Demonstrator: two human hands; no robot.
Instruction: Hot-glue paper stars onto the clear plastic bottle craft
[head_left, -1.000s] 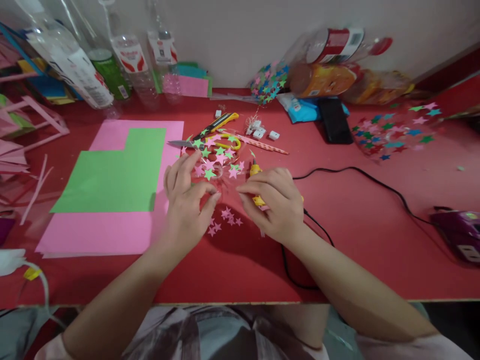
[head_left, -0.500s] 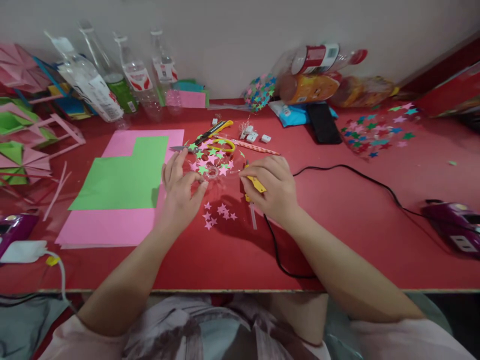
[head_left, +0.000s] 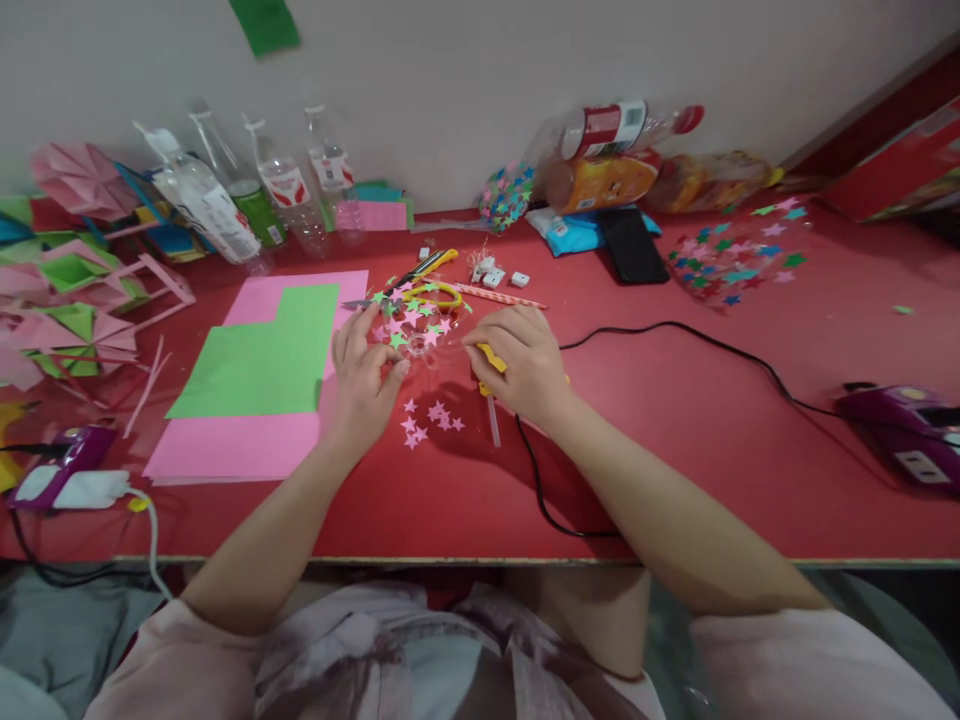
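A clear plastic bottle piece (head_left: 417, 345), dotted with pink and green paper stars, lies between my hands. My left hand (head_left: 365, 365) curls its fingers against the piece's left side, thumb and index finger close together in front of it. At the right, my right hand (head_left: 521, 362) is closed, thumb and index tips pinched near the piece's edge; what they hold is too small to make out. Under that hand is a yellow glue gun (head_left: 491, 360), mostly hidden, with a clear glue stick (head_left: 494, 422) poking toward me. Loose pink stars (head_left: 437, 412) lie in front of the piece.
Scissors (head_left: 439, 296), a yellow cutter (head_left: 431, 264) and a striped pencil (head_left: 504, 296) lie behind the piece. Pink and green paper (head_left: 255, 360) is at left. Bottles (head_left: 285, 190) stand along the wall. A black cord (head_left: 540, 480) curves at right, near a phone (head_left: 632, 247).
The view has tilted up and shifted slightly, showing more wall. My right hand's fingertips have come a little nearer the star-covered piece. My left hand stays beside it.
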